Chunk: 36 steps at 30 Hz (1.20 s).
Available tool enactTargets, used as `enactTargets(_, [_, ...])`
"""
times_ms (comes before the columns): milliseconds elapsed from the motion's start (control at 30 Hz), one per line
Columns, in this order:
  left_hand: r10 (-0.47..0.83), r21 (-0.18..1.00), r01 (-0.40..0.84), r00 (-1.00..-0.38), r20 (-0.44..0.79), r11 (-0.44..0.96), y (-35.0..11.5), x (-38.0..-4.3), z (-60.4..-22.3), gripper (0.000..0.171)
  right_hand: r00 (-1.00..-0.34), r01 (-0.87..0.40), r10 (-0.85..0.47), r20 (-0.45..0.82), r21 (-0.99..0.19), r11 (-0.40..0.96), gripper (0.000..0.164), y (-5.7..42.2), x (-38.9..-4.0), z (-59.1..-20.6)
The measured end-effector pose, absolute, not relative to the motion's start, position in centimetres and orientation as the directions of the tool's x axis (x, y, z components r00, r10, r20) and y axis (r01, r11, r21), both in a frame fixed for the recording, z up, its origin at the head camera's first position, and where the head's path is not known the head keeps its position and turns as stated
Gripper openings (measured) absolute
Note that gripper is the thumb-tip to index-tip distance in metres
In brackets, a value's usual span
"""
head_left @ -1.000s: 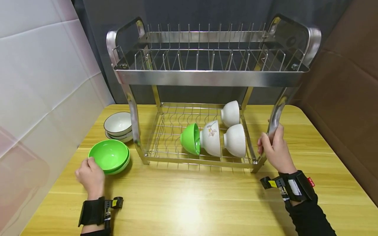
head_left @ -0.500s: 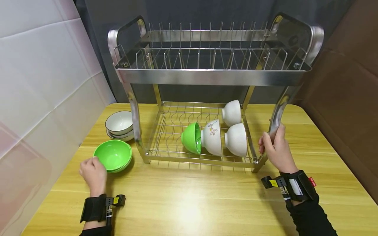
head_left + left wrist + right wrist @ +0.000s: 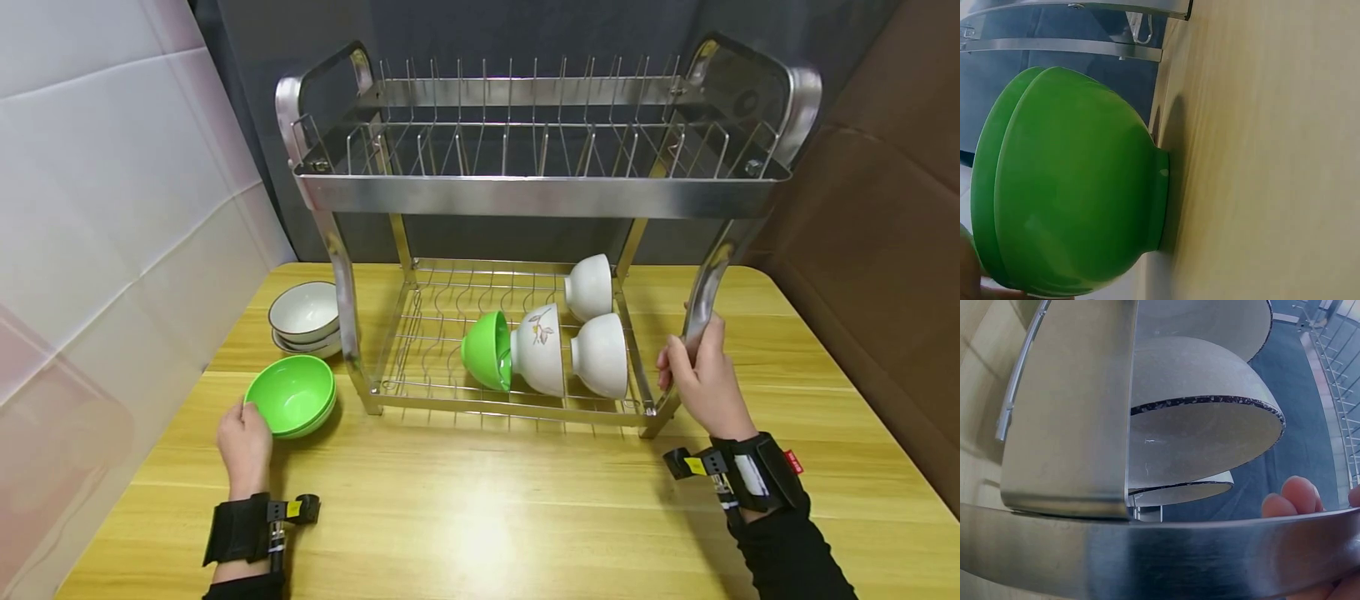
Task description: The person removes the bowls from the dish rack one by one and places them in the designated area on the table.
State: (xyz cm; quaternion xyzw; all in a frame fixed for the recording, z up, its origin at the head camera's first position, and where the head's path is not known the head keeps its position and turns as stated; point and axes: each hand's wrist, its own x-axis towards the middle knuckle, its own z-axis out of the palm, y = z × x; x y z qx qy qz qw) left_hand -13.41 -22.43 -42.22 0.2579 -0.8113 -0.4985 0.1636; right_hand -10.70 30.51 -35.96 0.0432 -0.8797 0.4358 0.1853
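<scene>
fingers (image 3: 250,414) of your left hand (image 3: 243,442) curl on the rim of the green bowls (image 3: 291,405), stacked on the counter (image 3: 480,517) left of the dish rack (image 3: 536,196). your right hand (image 3: 701,385) grips the rack's right front leg, likely steadying it.

This looks like a kitchen corner at home: a two-tier stainless steel dish rack (image 3: 525,200) stands on a yellow wood-grain table (image 3: 487,517), with white ceramic bowls (image 3: 597,354) and one green plastic bowl (image 3: 486,350) propped on edge in its lower wire shelf. More tableware sits beside it, stacked green plastic bowls (image 3: 292,406) and stacked white rimmed bowls (image 3: 303,317). A pale tiled wall (image 3: 97,208) runs along the left, and a dark backdrop hangs behind.
</scene>
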Motion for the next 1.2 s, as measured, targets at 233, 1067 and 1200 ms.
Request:
enactTargets(233, [-0.612,0.912,-0.170,-0.784,0.105,0.374,-21.3,-12.4,-39.7,0.057,-0.928,-0.240,0.083,0.364,-0.752,0.614,0.051,30.5,-10.7,-36.0])
enactTargets(1067, [-0.118,0.780,0.369,-0.866,0.486,0.505,-3.7,-14.8,-34.1,0.044,-0.930,-0.242,0.079,0.360,-0.758,0.605,0.051,30.5,-10.5,-36.0])
enactTargets(1200, [-0.057,0.796,0.341,-0.904,0.424,0.500,-2.2,-15.6,-34.5,0.046,-0.926,-0.245,0.083,0.368,-0.754,0.609,0.051,30.5,-10.5,-36.0])
